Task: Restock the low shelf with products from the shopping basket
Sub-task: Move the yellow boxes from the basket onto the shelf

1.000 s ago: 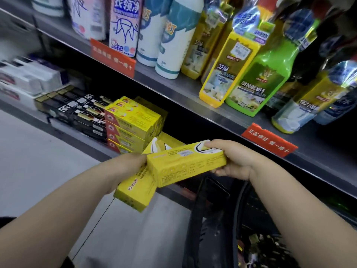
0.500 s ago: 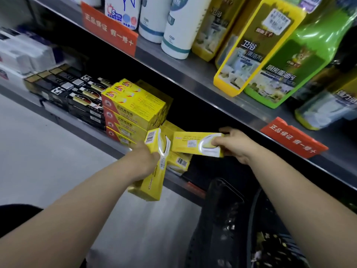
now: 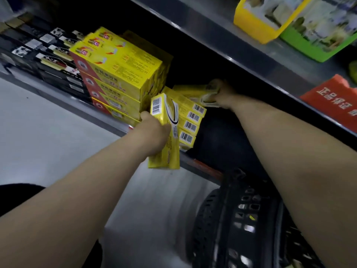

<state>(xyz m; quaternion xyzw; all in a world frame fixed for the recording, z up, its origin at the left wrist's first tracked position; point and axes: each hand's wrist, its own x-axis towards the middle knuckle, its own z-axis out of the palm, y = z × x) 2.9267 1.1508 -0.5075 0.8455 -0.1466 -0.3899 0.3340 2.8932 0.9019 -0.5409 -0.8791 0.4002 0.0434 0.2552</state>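
Note:
My left hand (image 3: 154, 132) grips an upright yellow box (image 3: 166, 132) with a barcode on its top end, just in front of the low shelf's front edge (image 3: 108, 120). My right hand (image 3: 222, 95) reaches into the dark low shelf and holds a second yellow box (image 3: 195, 91) above a stack of like boxes (image 3: 190, 122) that show their barcode ends. Its fingers are partly hidden in shadow. The black shopping basket (image 3: 228, 219) stands on the floor at the lower right, under my right forearm.
A taller stack of yellow-and-red boxes (image 3: 119, 74) sits left of the barcode stack, with black boxes (image 3: 48, 57) further left. The upper shelf (image 3: 241, 47) overhangs, carrying yellow and green refill packs (image 3: 301, 26) and a red price tag (image 3: 332, 101). Grey floor lies on the left.
My right hand has pushed its box deeper into the low shelf, over the barcode stack. My left hand with its box has moved closer to the shelf. The camera has dropped lower.

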